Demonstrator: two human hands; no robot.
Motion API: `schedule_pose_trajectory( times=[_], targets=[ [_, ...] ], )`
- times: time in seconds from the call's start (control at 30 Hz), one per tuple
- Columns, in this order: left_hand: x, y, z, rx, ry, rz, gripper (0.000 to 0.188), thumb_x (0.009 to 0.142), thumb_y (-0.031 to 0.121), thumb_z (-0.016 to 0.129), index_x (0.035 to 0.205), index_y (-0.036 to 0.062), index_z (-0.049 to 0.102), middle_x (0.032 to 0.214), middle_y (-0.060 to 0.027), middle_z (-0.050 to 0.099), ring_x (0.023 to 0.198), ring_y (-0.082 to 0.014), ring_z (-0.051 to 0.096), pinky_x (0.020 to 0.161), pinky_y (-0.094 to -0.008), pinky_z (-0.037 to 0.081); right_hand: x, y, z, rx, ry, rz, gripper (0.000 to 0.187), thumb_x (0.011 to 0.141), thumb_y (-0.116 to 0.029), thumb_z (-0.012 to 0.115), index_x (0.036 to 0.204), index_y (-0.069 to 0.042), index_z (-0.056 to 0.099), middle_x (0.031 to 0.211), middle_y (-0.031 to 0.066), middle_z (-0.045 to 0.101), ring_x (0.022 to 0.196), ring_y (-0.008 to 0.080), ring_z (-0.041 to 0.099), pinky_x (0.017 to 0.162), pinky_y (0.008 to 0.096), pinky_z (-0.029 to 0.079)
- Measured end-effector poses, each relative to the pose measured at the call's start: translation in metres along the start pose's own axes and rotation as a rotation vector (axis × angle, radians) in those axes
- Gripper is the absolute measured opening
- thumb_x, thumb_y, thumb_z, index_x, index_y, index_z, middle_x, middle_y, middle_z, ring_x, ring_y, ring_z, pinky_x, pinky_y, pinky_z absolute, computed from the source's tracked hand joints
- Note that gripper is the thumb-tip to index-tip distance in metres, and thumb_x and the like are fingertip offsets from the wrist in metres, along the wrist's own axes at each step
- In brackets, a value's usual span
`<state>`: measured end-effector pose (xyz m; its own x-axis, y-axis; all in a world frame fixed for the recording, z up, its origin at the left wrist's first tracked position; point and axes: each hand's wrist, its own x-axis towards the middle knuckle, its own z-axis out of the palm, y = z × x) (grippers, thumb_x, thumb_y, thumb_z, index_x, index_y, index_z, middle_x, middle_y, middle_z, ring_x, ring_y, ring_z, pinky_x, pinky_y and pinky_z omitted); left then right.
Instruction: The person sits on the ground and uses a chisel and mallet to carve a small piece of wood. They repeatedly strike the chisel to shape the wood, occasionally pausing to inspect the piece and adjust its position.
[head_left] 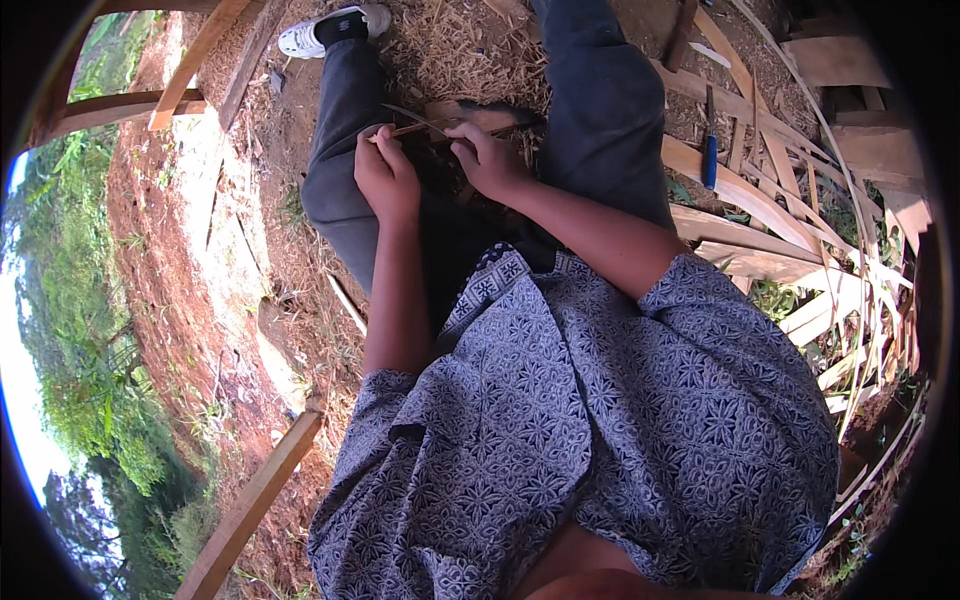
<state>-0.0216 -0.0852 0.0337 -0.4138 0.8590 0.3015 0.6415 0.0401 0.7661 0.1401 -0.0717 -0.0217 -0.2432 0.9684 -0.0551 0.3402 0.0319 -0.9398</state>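
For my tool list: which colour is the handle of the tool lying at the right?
The handle is blue; see the head view.

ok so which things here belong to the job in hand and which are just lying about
Seemingly in use:
thin strip, pinched in the left hand
thin curved piece by the right hand, perhaps a blade

Seemingly lying about:
blue-handled tool
wooden pieces at right
shavings

We list: curved blade [413,116], one end hidden at right hand [488,165]; right trouser leg [605,110], cut off above.
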Motion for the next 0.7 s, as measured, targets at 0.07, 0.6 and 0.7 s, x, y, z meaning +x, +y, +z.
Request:
schedule_pose_trajectory(
  times=[0.07, 0.6, 0.7],
  targets=[
    [0.007, 0.005, 0.007, -0.011, -0.023, -0.007, 0.028, 0.108, 0.022, 0.051, 0.103, -0.0002, 0.068, 0.081, -0.0119, 0.069, 0.072, -0.022, 0.068, 0.069, -0.0348, 0.052, 0.01, 0.06, 0.012, -0.149, 0.05, 0.205, 0.026, 0.101, -0.024, 0.058, 0.121, -0.009, 0.063, 0.096, 0.0179, 0.073, 0.093, 0.039, 0.072, 0.08, 0.0478, 0.055],
    [0.021, 0.051, -0.034, 0.133, -0.353, -0.024, 0.02, 0.099, 0.021, 0.068, 0.106, 0.0032, 0.074, 0.088, -0.0155, 0.073, 0.074, -0.0277, 0.072, 0.067, -0.0347, 0.053, 0.008, 0.035, -0.02, -0.052, -0.154, 0.196, 0.026, 0.102, -0.023, 0.056, 0.125, -0.012, 0.062, 0.098, 0.0179, 0.072, 0.095, 0.0367, 0.072, 0.08, 0.046, 0.054],
    [0.027, 0.057, -0.04, 0.223, -0.417, 0.014, 0.022, 0.099, 0.025, 0.068, 0.105, 0.0059, 0.076, 0.086, -0.0145, 0.073, 0.074, -0.0293, 0.072, 0.066, -0.0358, 0.053, 0.001, 0.012, -0.019, 0.037, -0.133, 0.094, 0.025, 0.102, -0.025, 0.055, 0.123, -0.013, 0.061, 0.097, 0.0194, 0.073, 0.096, 0.0405, 0.071, 0.08, 0.0502, 0.054]
  ],
)
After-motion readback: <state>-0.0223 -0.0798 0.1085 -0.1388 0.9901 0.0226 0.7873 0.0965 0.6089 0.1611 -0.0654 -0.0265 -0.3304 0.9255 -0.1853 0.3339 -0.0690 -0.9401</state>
